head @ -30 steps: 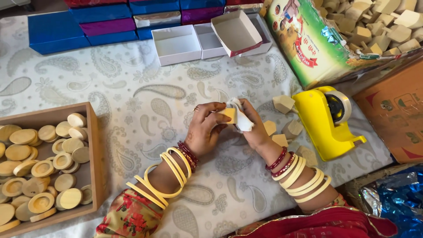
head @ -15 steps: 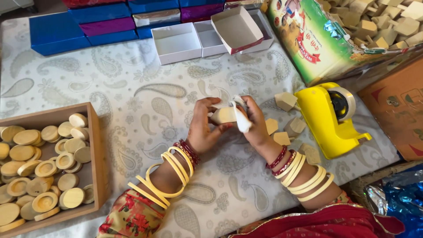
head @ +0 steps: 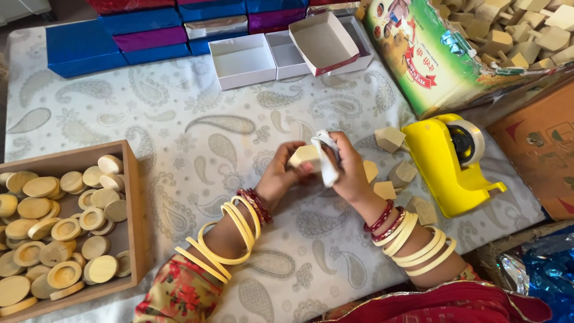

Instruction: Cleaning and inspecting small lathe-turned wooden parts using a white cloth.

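Your left hand (head: 281,176) has its fingers closed around a small pale wooden block (head: 305,157), gripping it from the 9 o'clock side. Your right hand (head: 350,170) has its fingers pinched together on a white cloth (head: 326,161), pressed flat against the block's right face. The block sits between both hands, lifted above the patterned table cover (head: 179,131), near the middle of the view.

At 3 o'clock from your hands lie several more loose wooden blocks (head: 390,139), scattered just beside the yellow tape dispenser (head: 451,164). Whether those have had the cloth on them already, the view does not tell. Farther out, toward 1 o'clock, a large green printed bag (head: 418,54) lies open with many more blocks spilling in it, so the supply looks big and the wiping seems far from finished.

At 12 o'clock stand open white boxes (head: 242,60), none with a block inside as far as you can see, with shiny blue and purple boxes (head: 78,48) stacked behind them. At 9 o'clock a wooden tray (head: 134,197) holds a heap of round wooden discs (head: 63,224), well apart from your hands.
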